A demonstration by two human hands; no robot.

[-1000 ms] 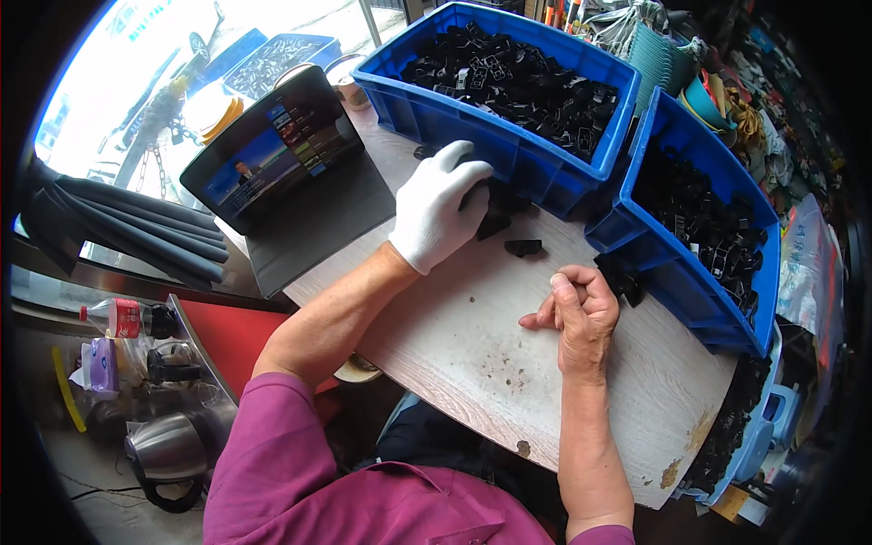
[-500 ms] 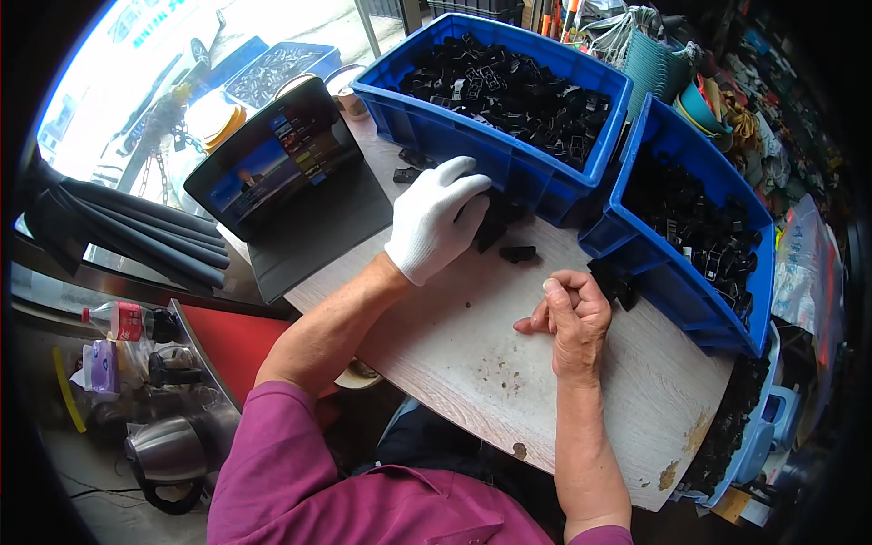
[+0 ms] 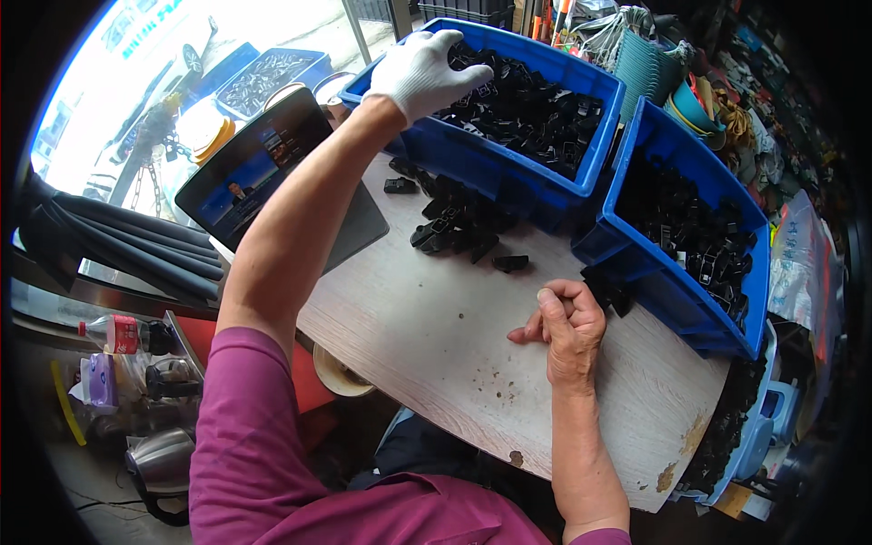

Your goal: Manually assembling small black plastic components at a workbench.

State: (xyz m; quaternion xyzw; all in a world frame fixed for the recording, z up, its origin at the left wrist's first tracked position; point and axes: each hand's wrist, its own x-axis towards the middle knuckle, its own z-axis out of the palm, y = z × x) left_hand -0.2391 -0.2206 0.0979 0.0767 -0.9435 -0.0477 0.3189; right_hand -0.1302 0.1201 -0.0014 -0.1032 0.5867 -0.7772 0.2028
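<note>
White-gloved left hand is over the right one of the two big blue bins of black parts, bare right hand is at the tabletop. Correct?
Wrong bin: the head view shows the white-gloved left hand over the left big blue bin, not the right one. The bare right hand is at the tabletop, as you said.

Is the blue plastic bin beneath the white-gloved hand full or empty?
Mostly full: the bin holds heaped small black parts.
</note>
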